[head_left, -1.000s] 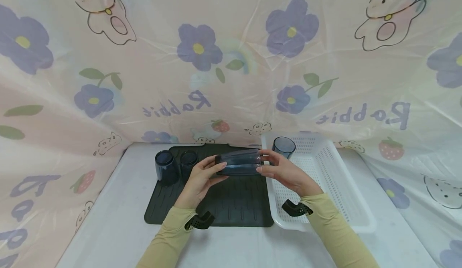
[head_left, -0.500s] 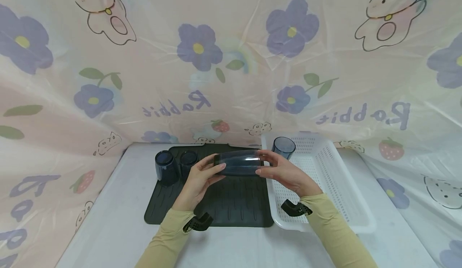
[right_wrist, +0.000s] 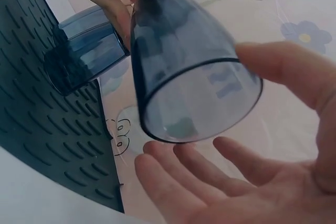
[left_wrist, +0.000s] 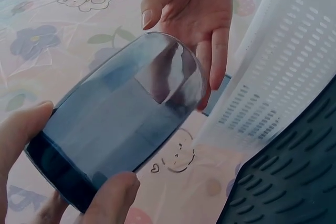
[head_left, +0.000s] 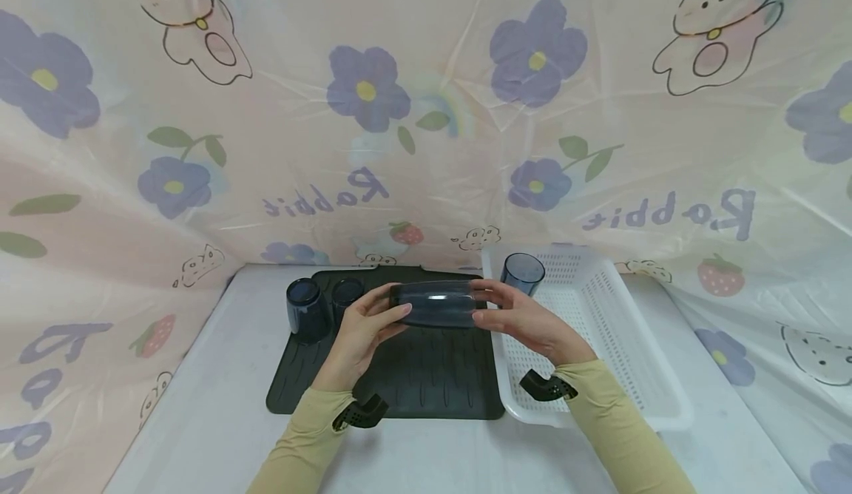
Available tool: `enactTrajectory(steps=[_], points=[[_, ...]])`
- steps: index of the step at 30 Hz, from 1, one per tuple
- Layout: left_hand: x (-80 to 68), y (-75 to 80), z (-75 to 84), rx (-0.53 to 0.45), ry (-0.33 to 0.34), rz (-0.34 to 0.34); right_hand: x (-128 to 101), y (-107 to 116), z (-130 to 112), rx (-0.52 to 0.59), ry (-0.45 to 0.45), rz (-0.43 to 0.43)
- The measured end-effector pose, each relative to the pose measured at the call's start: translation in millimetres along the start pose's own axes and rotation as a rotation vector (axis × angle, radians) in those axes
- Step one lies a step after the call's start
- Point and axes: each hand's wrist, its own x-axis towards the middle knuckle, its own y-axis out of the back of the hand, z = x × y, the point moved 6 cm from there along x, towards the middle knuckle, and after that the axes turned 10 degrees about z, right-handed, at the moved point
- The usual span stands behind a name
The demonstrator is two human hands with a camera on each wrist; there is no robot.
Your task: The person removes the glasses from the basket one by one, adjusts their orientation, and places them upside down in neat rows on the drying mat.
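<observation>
A translucent blue-grey tumbler (head_left: 435, 304) lies sideways in the air above the dark drying mat (head_left: 426, 376). My left hand (head_left: 368, 325) grips its closed end between thumb and fingers (left_wrist: 113, 192). My right hand (head_left: 521, 318) is at the open end. Its thumb (right_wrist: 294, 72) touches the rim of the tumbler (right_wrist: 189, 66), and its fingers (right_wrist: 220, 182) spread fairly straight just under the rim. In the left wrist view the tumbler (left_wrist: 121, 119) fills the middle, with the right hand (left_wrist: 194, 14) behind it.
Two more tumblers (head_left: 306, 309) (head_left: 347, 293) stand upside down at the mat's far left. Another tumbler (head_left: 522, 272) sits in the far corner of the white perforated basket (head_left: 632, 361), to the right of the mat. A flowered plastic sheet (head_left: 426, 109) walls in the table.
The tumbler and both hands have drifted slightly left over the mat. The left hand has closed further round its end.
</observation>
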Motion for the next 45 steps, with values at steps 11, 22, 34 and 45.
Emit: enactTrajectory(steps=[11, 22, 34, 45], points=[[3.1, 8.2, 4.5, 0.055, -0.035, 0.047, -1.5, 5.4, -3.2, 0.073, 0.032, -0.026], [4.1, 11.5, 6.7, 0.084, -0.064, 0.074, -6.3, 12.9, -7.7, 0.077, 0.068, -0.037], [4.1, 13.0, 11.8, 0.121, -0.151, 0.091, -11.7, 28.7, -15.9, 0.172, 0.117, 0.014], [5.7, 14.9, 10.5, 0.162, -0.199, 0.104, -18.4, 42.5, -17.2, 0.190, 0.139, 0.012]])
